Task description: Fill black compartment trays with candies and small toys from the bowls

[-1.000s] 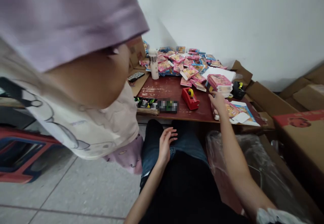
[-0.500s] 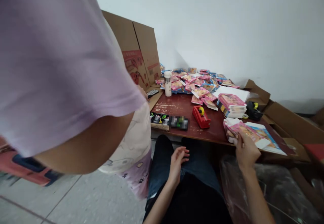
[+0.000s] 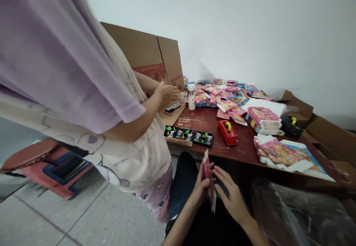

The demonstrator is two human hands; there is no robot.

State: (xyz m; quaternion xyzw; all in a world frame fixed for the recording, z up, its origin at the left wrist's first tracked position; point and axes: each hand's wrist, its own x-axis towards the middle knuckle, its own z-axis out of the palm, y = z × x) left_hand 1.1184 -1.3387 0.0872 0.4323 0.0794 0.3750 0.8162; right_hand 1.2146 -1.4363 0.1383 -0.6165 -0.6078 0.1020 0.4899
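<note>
A white wall [image 3: 236, 27] rises behind a worn red table [image 3: 200, 122].

Bright, even light — faint shadows only; white wall [image 3: 222, 27] pale; wide-angle bend at edges — near sleeve [image 3: 61, 60] slightly blurred.

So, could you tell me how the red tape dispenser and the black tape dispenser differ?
The red tape dispenser is bright red, while the black tape dispenser is black. The red one stands on the dark red table, while the black one sits further right, beside a cardboard flap. Both show a yellow core at the top.
</note>
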